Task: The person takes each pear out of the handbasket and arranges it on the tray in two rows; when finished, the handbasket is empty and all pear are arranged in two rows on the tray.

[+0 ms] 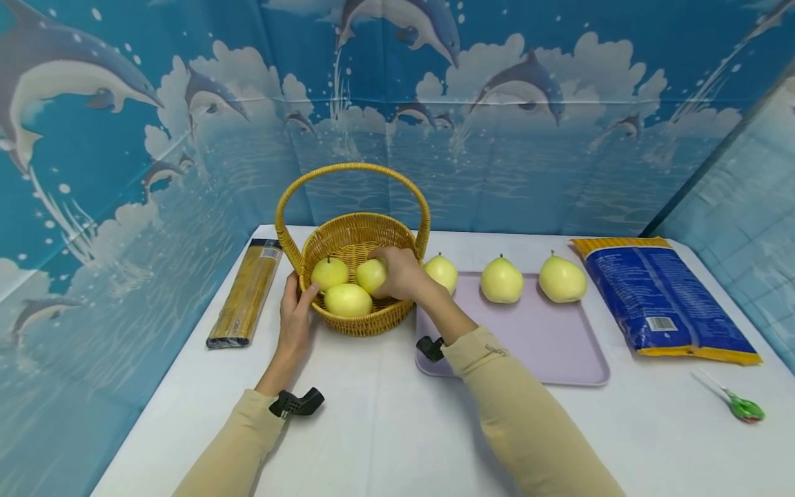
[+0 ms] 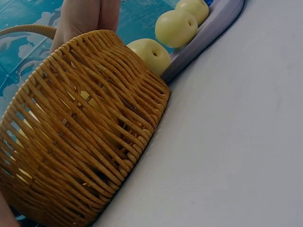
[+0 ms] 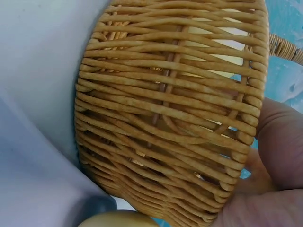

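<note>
A wicker basket [image 1: 366, 327] with a tall arched handle stands on the white table. My left hand [image 1: 296, 316] grips its left side, the thumb at the rim. Inside the basket, my right hand [image 1: 400, 273] holds a pale yellow pear [image 1: 370, 276], its fingers partly hidden by fruit and basket. Two more pears lie in there: one with its stem up [image 1: 330, 273], another on its side [image 1: 348, 301]. Both wrist views show mostly the woven wall [image 2: 80, 127], with pear skin visible through its gaps. The right wrist view catches the right thumb and fingers [image 3: 281, 146] over the rim.
Right of the basket lies a lilac tray [image 1: 534, 348], with three pears along its back: a left [image 1: 442, 272], middle [image 1: 502, 280] and right one [image 1: 562, 279]. Farther right are a blue-yellow bag [image 1: 671, 297] and a green-handled tool [image 1: 744, 408]. A long brownish packet [image 1: 246, 293] lies at left.
</note>
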### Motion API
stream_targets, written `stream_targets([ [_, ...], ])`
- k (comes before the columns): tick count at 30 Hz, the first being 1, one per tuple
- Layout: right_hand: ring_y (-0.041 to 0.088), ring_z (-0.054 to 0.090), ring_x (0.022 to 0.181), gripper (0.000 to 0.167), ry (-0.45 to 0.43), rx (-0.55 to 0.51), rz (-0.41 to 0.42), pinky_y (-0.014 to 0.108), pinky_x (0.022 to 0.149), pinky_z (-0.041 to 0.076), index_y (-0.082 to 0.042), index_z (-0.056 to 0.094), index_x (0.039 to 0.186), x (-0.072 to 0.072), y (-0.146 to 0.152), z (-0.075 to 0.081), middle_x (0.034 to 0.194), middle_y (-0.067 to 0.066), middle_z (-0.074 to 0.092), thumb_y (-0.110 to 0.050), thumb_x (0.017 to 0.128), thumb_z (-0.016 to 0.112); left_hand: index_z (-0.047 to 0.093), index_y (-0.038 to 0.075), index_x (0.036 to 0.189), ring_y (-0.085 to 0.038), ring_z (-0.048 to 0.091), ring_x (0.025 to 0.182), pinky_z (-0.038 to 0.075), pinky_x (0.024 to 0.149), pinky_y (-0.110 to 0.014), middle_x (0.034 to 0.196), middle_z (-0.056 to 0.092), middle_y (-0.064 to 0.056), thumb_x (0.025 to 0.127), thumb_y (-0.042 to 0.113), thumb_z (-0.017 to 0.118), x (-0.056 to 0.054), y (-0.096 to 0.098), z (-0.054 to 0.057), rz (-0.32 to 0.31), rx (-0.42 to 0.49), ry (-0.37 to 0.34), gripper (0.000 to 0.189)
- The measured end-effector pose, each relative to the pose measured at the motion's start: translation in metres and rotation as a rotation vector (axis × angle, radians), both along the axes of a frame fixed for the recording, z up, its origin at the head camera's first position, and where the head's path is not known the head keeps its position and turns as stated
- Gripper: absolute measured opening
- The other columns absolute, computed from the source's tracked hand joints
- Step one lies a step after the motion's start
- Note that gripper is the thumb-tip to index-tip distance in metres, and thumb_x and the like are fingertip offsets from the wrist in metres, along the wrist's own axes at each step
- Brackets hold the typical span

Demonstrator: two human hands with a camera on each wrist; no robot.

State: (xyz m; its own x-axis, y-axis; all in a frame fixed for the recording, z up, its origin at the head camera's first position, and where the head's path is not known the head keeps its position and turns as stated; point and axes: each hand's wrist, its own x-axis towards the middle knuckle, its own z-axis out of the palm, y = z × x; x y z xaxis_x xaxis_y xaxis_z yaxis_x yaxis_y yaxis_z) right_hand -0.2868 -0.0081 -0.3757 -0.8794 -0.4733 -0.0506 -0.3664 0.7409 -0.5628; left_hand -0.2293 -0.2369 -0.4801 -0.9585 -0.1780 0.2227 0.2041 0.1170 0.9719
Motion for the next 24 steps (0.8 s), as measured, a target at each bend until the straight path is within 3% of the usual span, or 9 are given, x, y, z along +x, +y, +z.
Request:
stream_targets([
  [5, 0.042, 0.05, 0.138, 0.075, 0.02, -0.093, -0.032, 0.054, 0.112, 0.047, -0.011, 0.057, 0.151, 0.004, 0.004, 0.0, 0.151, 0.014, 0.059, -0.015, 0.084, 0.089, 0.035, 0.014, 0.16, -0.016, 0.041, 0.148, 0.028, 0.129, -0.04, 0.158, 0.046, -0.004, 0.108, 0.031, 0.05, 0.0, 0.002, 0.001, 0.005, -0.019, -0.001, 0.057],
  [11, 0.038, 0.058, 0.129, 0.073, 0.051, -0.209, -0.059, 0.054, 0.105, 0.052, -0.014, 0.06, 0.148, 0.013, 0.011, 0.003, 0.148, 0.009, 0.062, -0.019, 0.083, 0.091, 0.036, 0.016, 0.16, -0.014, 0.043, 0.147, 0.03, 0.128, -0.039, 0.157, 0.046, -0.002, 0.108, 0.034, 0.051, 0.001, 0.0, 0.001, 0.023, -0.047, -0.019, 0.057],
  [17, 0.032, 0.06, 0.121, 0.072, 0.054, -0.305, -0.109, 0.05, 0.098, 0.054, -0.023, 0.062, 0.146, 0.03, 0.026, 0.011, 0.141, 0.003, 0.066, -0.027, 0.081, 0.092, 0.038, 0.012, 0.159, -0.015, 0.045, 0.145, 0.031, 0.127, -0.04, 0.154, 0.049, -0.004, 0.108, 0.033, 0.051, 0.001, -0.002, 0.0, 0.023, -0.038, -0.006, 0.056],
  [24, 0.025, 0.069, 0.118, 0.066, 0.051, -0.435, -0.123, 0.048, 0.093, 0.059, -0.023, 0.067, 0.136, 0.053, 0.048, 0.018, 0.126, 0.003, 0.073, -0.027, 0.076, 0.094, 0.038, 0.012, 0.158, -0.015, 0.045, 0.144, 0.031, 0.127, -0.04, 0.152, 0.049, -0.004, 0.108, 0.033, 0.051, 0.001, -0.002, 0.0, 0.021, -0.044, -0.006, 0.056],
])
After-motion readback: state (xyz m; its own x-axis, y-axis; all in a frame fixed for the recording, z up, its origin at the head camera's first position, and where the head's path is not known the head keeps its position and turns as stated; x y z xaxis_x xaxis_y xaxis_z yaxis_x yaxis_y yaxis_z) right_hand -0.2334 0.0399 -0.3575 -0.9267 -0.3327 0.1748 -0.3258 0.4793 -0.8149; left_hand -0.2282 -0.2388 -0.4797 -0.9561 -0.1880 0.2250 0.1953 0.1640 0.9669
